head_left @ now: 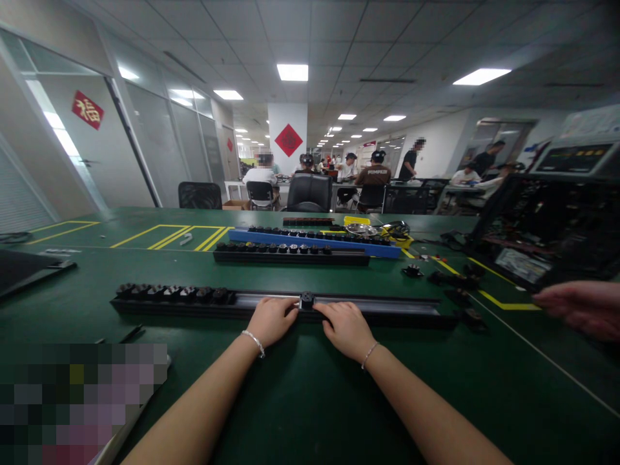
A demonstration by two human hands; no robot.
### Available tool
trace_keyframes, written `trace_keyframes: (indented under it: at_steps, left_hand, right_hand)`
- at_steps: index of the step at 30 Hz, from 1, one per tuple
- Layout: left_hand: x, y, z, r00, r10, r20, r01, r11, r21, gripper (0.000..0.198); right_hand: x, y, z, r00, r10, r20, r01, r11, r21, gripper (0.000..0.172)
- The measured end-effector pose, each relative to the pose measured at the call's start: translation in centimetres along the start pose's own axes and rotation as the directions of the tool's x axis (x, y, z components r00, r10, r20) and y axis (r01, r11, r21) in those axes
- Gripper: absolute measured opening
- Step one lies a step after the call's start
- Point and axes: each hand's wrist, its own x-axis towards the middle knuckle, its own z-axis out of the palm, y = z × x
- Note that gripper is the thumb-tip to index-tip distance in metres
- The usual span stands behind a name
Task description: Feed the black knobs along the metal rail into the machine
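A long black rail (397, 311) lies across the green table in front of me. Near its middle sits a small black block (307, 299), upright in the channel. My left hand (272, 321) is at the block's left side, fingers bent over the rail and fingertips against the block. From the right, my right hand (347, 329) touches the same block with its fingertips, its other fingers curled over the rail's front edge. Several similar black blocks (172, 292) stand in a row at the rail's left end. The undersides of both hands' fingers are hidden.
Behind lie another filled black rail (290, 258) and a blue rail (314, 241). Loose black parts (465, 281) and an open black equipment case (547, 226) are at the right. Another person's hand (581, 307) reaches in there. A blurred-out item (82, 400) lies front left.
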Motion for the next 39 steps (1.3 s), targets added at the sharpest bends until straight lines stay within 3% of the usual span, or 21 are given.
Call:
trace_keyframes:
  at_steps: [12,20,28,39]
  left_hand:
    - [0.0,-0.3,0.4,1.000,0.016,-0.002,-0.016,0.998,0.055,0.038]
    - [0.0,-0.6,0.7,0.999,0.047,-0.011,-0.046,0.996,0.075,0.039]
    - [-0.1,-0.6,0.8,0.997,0.082,-0.011,-0.081,0.991,0.102,0.039]
    - [-0.3,-0.5,1.0,0.993,0.114,-0.014,-0.109,0.978,0.180,0.040]
  right_hand:
    - [0.0,0.1,-0.2,1.000,0.006,-0.010,-0.006,1.000,0.029,0.038]
    - [1.3,0.2,0.6,0.959,0.204,-0.196,-0.183,0.976,0.121,0.036]
    - [3.8,-1.7,1.0,0.932,0.346,-0.106,-0.330,0.932,0.148,0.042]
    - [4.0,-2.5,1.2,0.920,0.366,-0.142,-0.341,0.924,0.175,0.031]
